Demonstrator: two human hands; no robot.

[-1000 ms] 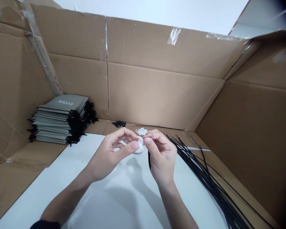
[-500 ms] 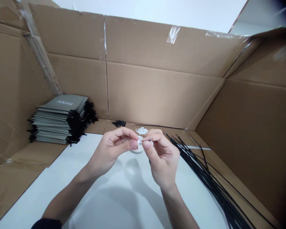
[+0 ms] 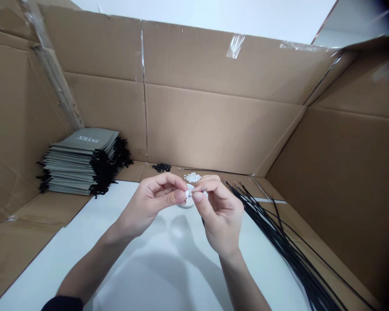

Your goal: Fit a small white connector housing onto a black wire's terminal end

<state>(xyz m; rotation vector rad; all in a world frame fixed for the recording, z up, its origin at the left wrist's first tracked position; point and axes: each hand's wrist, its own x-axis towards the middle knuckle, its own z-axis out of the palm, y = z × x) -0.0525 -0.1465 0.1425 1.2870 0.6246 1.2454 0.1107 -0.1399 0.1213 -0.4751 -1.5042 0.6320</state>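
My left hand [image 3: 149,201] is closed in a pinch on a small white piece [image 3: 187,195], which shows at the fingertips. Facing it, my right hand [image 3: 222,211] pinches a thin wire-like piece [image 3: 191,196] that meets the white one between the two hands. A small shiny bit [image 3: 203,189] sticks out above my right index finger; its kind is too small to tell. Just behind the fingertips is a round white object [image 3: 185,204], partly hidden by the hands. A pile of small white pieces [image 3: 192,177] lies a little farther back.
Grey pouches [image 3: 87,140] with black cords are stacked at the left. Small black pieces [image 3: 161,167] lie by the back cardboard wall [image 3: 214,125]. Long black cords [image 3: 278,242] run along the right side of the white table surface [image 3: 116,276]. Cardboard stands on three sides.
The pinched pieces have shifted very slightly, and a bit more of the white piece shows at my left fingertips. Nothing else has moved.
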